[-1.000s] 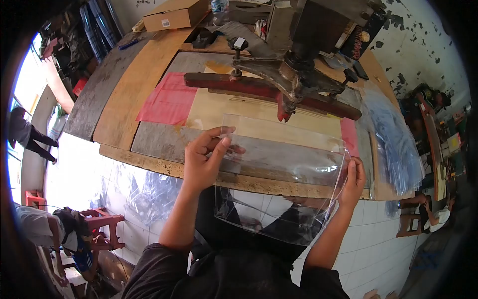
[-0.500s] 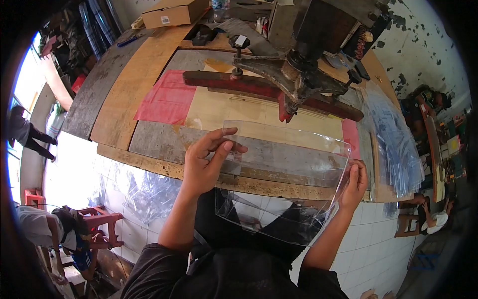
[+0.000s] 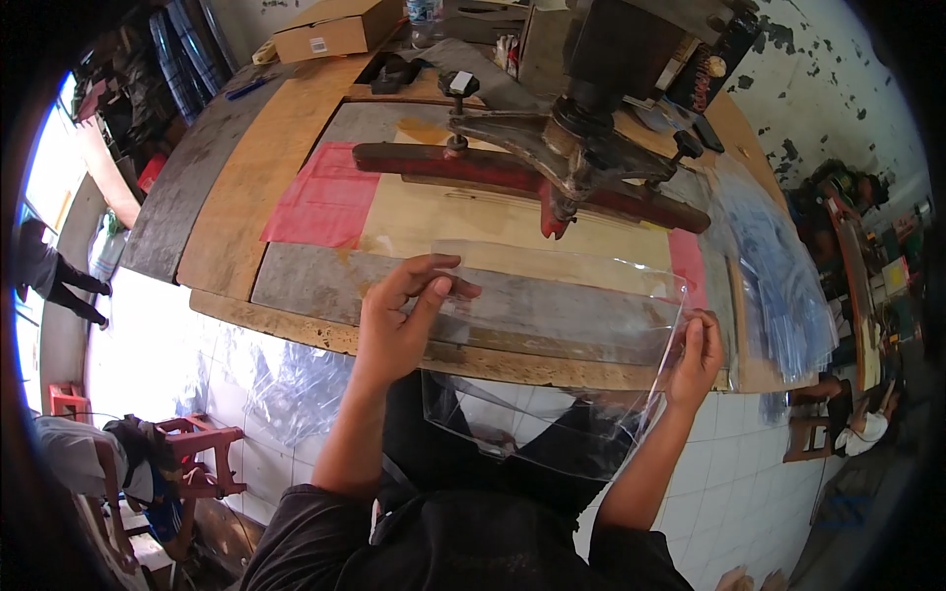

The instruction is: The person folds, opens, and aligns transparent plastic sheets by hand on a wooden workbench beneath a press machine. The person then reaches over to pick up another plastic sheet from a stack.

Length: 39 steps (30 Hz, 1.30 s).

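Observation:
A clear plastic sheet [image 3: 562,340], see-through and folded or doubled, hangs at the front edge of the workbench between my two hands. My left hand [image 3: 399,320] pinches its left edge between thumb and fingers. On the other side, my right hand [image 3: 696,360] grips the right edge, fingers closed. The sheet's lower part droops over my lap. Just beyond it stands a press with a long red-and-black bar [image 3: 532,187], above a pale yellow sheet [image 3: 414,217] with a red patch [image 3: 320,197] at its left.
Several clear plastic pieces lie in a pile [image 3: 783,286] on the bench's right. A cardboard box [image 3: 335,30] sits at the back left. More plastic [image 3: 296,389] lies on the tiled floor, near a red stool [image 3: 202,458]. Other people are at both sides of the room.
The whole view has shifted slightly. Both hands keep their hold on the plastic sheet, whose position between them is nearly the same.

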Each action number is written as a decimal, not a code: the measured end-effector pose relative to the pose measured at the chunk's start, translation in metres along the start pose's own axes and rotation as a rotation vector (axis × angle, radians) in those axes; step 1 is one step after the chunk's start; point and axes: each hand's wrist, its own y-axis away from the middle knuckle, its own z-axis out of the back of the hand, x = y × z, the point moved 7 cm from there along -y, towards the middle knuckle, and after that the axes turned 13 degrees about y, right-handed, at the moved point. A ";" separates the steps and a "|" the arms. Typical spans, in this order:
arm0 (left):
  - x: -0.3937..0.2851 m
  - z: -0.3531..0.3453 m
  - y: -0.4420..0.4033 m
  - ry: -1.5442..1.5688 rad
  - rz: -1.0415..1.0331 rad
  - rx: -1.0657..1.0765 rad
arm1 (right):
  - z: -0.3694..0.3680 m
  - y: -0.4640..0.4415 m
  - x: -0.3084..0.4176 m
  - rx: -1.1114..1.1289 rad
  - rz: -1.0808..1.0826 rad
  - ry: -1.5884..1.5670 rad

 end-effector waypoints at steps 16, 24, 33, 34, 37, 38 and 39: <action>0.013 0.008 0.001 -0.051 0.108 -0.144 | -0.002 0.000 0.009 0.049 0.040 -0.010; 0.008 0.006 0.000 -0.070 0.120 -0.136 | 0.000 -0.001 0.006 0.041 0.001 0.040; 0.002 0.003 0.004 -0.008 0.058 -0.158 | -0.007 0.001 -0.001 0.195 -0.062 0.032; 0.006 0.004 0.004 -0.005 0.053 -0.153 | -0.009 0.002 -0.004 0.224 -0.084 -0.047; 0.009 0.012 0.005 -0.014 -0.078 -0.103 | -0.005 -0.003 -0.004 0.253 0.018 -0.002; 0.012 0.014 0.006 0.056 -0.049 -0.076 | -0.003 -0.004 -0.004 0.248 0.025 -0.003; 0.013 0.013 0.006 0.125 -0.020 -0.048 | -0.007 -0.003 0.002 0.298 0.041 -0.086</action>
